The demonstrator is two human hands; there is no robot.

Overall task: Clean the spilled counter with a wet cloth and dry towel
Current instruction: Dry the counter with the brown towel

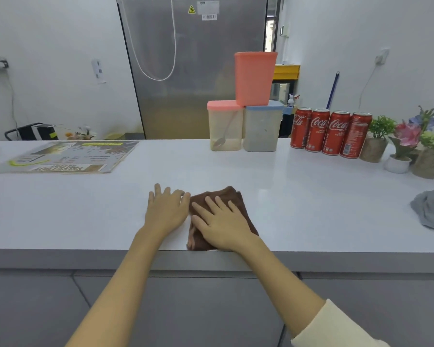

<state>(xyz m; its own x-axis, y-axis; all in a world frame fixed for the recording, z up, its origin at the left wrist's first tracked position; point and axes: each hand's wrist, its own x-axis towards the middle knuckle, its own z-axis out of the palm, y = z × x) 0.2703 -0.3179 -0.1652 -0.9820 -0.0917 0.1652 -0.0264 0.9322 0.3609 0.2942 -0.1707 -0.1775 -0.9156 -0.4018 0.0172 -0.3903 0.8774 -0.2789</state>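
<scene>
Your right hand point(222, 222) lies flat, palm down, on the brown towel point(236, 199), fingers straight and slightly spread, pressing rather than gripping. The towel is folded and sits at the near edge of the white counter point(298, 196), roughly at its middle. Your left hand point(166, 209) rests flat on the bare counter just left of the towel, fingers extended, holding nothing; its fingertips meet the towel's left edge. A cream sleeve point(336, 324) covers your right forearm near the elbow.

At the right edge of the counter, well apart from the towel, lies a crumpled grey cloth point(431, 211). Far left, a printed mat point(65, 156) lies flat.

Along the far edge stand a clear container with a pink lid point(224, 126), a spoon inside it, and beside it a container with a blue lid point(262, 128). A pink tub point(254, 77) is stacked on both. To their right stand four red cola cans point(331, 132) in a row, then small potted plants point(406, 146). Behind the counter stands a steel refrigerator point(198, 71).
</scene>
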